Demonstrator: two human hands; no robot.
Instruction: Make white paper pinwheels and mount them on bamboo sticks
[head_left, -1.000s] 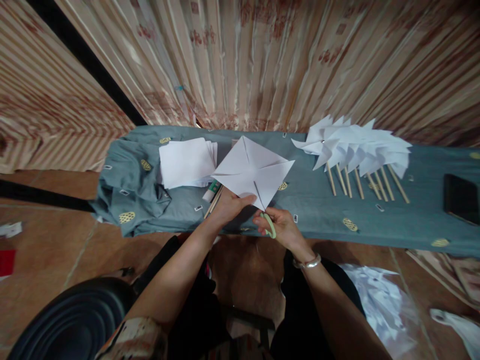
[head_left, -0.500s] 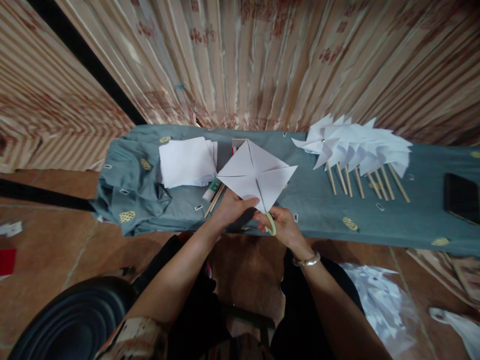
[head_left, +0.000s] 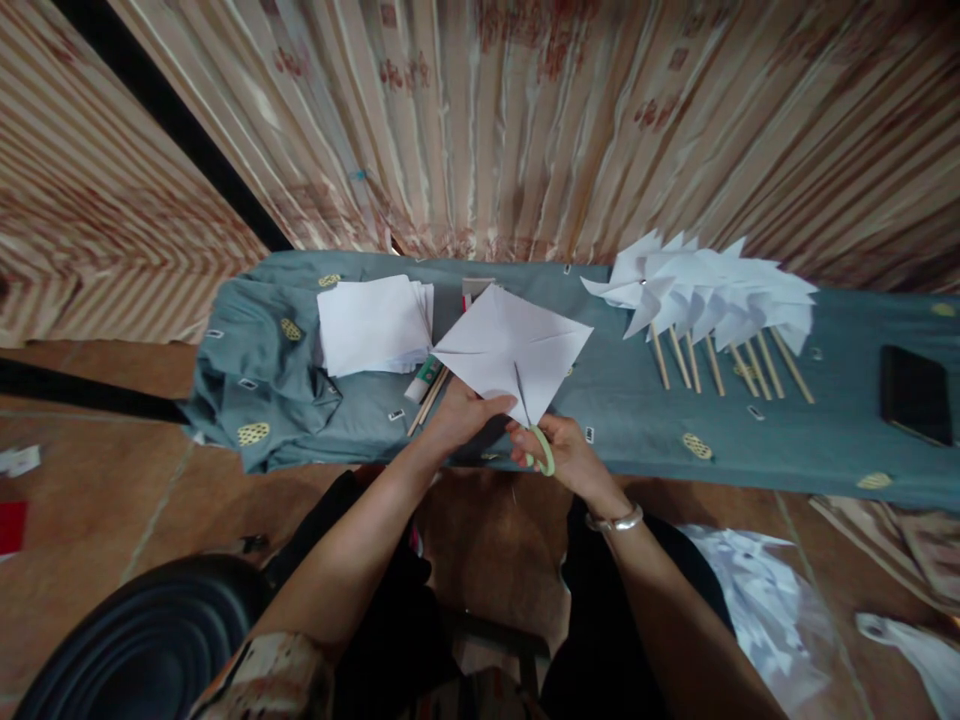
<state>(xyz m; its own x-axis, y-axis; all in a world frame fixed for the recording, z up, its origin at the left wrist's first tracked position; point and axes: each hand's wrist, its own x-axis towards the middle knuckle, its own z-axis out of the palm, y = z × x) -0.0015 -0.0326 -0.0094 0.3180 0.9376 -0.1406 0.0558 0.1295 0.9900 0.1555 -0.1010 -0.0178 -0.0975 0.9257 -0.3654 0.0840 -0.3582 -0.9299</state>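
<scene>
A square sheet of white paper [head_left: 499, 335], turned cornerwise, is held by its near left edge in my left hand [head_left: 471, 412], thumb on top. Slits run inward from some of its corners. My right hand [head_left: 559, 448] grips scissors [head_left: 545, 455] by their pale green handles, and a dark blade lies along the near corner of the sheet. Under and beside the paper are a green-and-white tube [head_left: 424, 378], thin wooden sticks [head_left: 431, 402] and a small box [head_left: 476, 288], partly covered by the sheet.
A stack of white paper [head_left: 371, 325] lies left on the cloth-covered table [head_left: 637, 440]. Several paper pinwheels [head_left: 712, 290] on sticks lie to the right, with a black phone [head_left: 915, 392] beyond. A clear bag of white paper pieces [head_left: 772, 610] and a black round stool [head_left: 150, 640] stand below.
The scissors have shifted slightly at the near corner of the paper, and the sheet has tilted a little. Both hands stay in nearly the same place.
</scene>
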